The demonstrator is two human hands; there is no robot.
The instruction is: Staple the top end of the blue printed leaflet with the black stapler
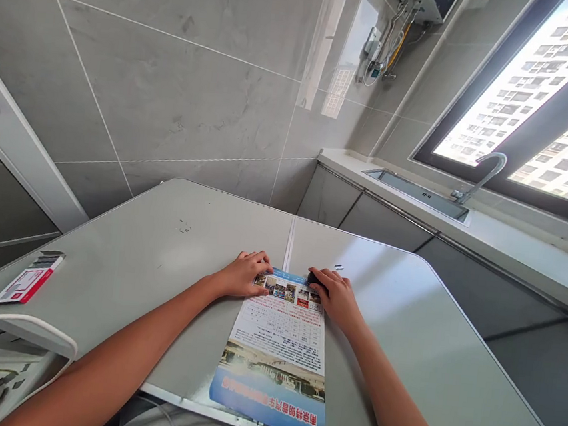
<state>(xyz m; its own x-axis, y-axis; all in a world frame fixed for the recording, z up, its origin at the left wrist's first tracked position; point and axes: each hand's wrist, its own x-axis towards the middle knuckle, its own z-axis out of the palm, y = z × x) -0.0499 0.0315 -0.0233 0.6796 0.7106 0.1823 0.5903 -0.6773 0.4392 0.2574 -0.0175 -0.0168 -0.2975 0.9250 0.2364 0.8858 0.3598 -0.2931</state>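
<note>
A printed flyer (279,336) with blue ends, small photos and a text table lies on the table in front of me, its lettering upside down to my view. The near end hangs over the table's front edge. My left hand (245,275) holds the flyer's far left corner, thumb and fingertips on the paper. At the far right corner, my right hand (337,298) is closed around a small black object (314,278), mostly covered by the fingers, so its kind is unclear. It touches the flyer's edge.
The pale folding table (202,225) has a centre seam and a few tiny dark slivers. A red-and-white packet (30,279) lies at the left. Beyond are a tiled wall, a counter with a sink (416,192) and a faucet (483,175). A white cable (17,318) crosses the lower left.
</note>
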